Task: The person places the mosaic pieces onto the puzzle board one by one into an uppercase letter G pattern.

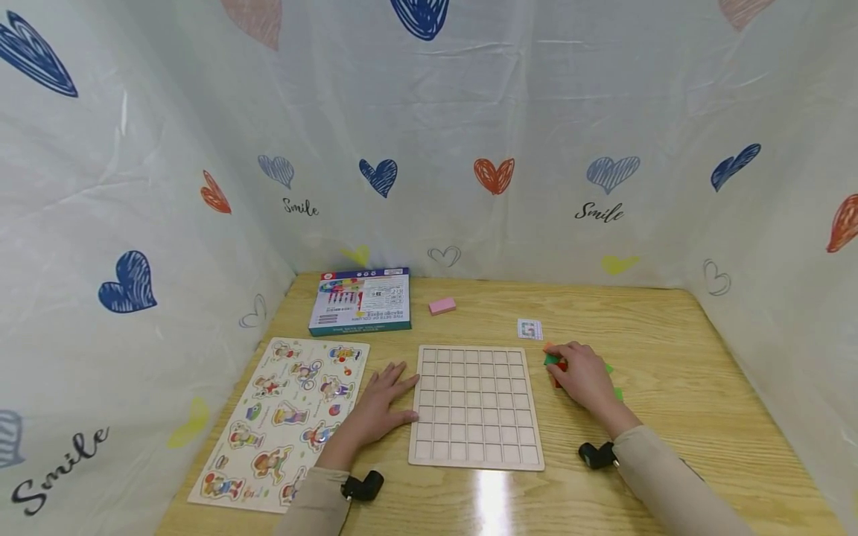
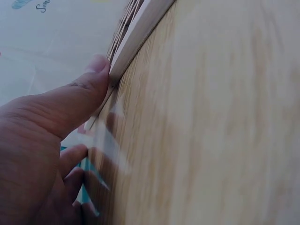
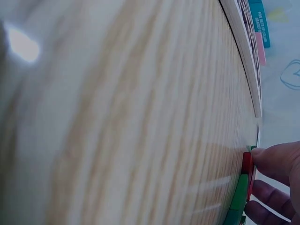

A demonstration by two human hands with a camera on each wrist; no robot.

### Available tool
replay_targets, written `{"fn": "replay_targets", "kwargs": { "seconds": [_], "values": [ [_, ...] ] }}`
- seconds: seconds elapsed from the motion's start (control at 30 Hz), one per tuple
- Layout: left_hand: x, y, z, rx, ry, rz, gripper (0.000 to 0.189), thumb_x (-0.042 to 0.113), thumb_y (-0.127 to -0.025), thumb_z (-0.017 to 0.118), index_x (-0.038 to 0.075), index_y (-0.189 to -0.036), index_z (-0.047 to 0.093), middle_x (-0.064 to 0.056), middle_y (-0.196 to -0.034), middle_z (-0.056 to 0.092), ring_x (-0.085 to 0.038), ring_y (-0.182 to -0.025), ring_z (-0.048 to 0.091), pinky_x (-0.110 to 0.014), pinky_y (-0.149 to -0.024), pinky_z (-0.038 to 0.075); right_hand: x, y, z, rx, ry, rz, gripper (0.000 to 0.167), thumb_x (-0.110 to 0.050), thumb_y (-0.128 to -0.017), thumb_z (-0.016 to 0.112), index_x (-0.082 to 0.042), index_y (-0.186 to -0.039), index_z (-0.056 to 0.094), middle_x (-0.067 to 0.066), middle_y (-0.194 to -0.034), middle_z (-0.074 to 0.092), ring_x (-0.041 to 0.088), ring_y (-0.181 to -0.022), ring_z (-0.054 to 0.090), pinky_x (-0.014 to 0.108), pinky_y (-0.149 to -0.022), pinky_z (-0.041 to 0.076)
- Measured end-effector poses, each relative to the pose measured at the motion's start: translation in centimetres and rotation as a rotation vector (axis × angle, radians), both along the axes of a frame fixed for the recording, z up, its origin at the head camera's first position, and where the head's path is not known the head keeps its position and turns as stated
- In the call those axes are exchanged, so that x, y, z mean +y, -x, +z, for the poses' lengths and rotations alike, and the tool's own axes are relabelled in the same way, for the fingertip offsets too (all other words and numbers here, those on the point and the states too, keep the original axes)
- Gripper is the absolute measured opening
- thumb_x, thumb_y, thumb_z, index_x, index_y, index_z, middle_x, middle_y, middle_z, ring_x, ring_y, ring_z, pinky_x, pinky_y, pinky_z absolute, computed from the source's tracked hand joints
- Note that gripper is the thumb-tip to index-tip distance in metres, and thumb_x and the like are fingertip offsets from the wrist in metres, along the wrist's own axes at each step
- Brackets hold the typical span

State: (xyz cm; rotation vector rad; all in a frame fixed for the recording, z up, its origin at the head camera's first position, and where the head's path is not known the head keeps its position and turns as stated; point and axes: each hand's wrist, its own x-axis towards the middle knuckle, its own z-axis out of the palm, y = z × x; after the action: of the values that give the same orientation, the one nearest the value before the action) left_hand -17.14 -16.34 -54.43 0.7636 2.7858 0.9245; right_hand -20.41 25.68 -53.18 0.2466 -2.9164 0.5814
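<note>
A pale wooden grid board (image 1: 477, 398) lies flat between the hands. My left hand (image 1: 380, 404) is at its left side with fingers spread. The thumb (image 2: 97, 65) touches the board's edge (image 2: 136, 42) in the left wrist view. My right hand (image 1: 585, 374) bends over a small pile of coloured blocks right of the board. Its thumb is against a red block (image 3: 246, 162), with a green block (image 3: 239, 191) just below in the right wrist view. More green pieces (image 1: 617, 394) show beside the hand. I cannot tell whether the right fingers pinch a block.
A wooden picture puzzle (image 1: 264, 417) lies at the left. Behind it is a flat printed box (image 1: 362, 301). A pink block (image 1: 442, 306) and a small patterned card (image 1: 529, 330) lie beyond the board. White curtains with hearts (image 1: 494, 176) border the table's back and sides.
</note>
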Motion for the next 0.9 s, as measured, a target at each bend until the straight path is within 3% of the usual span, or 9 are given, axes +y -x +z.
{"fn": "replay_targets", "kwargs": {
  "seconds": [0.5, 0.9],
  "values": [
    [0.14, 0.05, -0.21, 0.011, 0.001, 0.005, 0.07, 0.043, -0.092, 0.074, 0.013, -0.151, 0.052, -0.02, -0.164, 0.028, -0.042, -0.153, 0.017, -0.061, -0.124, 0.006, 0.03, -0.05, 0.23, 0.01, -0.003, 0.017, 0.026, -0.017, -0.09, 0.078, -0.003, -0.111, 0.074, 0.016, -0.105, 0.069, 0.039, -0.095, 0.062, 0.058, -0.081, 0.051],
    [0.1, -0.05, -0.02, 0.004, 0.012, 0.007, 0.07, 0.043, -0.092, 0.073, 0.014, -0.152, 0.051, -0.019, -0.165, 0.027, -0.041, -0.153, 0.016, -0.06, -0.124, 0.006, 0.11, 0.14, 0.62, -0.04, -0.014, 0.045, 0.016, -0.015, -0.091, 0.077, -0.006, -0.103, 0.072, 0.003, -0.088, 0.064, 0.032, -0.086, 0.061, 0.054, -0.076, 0.052]
  ]
}}
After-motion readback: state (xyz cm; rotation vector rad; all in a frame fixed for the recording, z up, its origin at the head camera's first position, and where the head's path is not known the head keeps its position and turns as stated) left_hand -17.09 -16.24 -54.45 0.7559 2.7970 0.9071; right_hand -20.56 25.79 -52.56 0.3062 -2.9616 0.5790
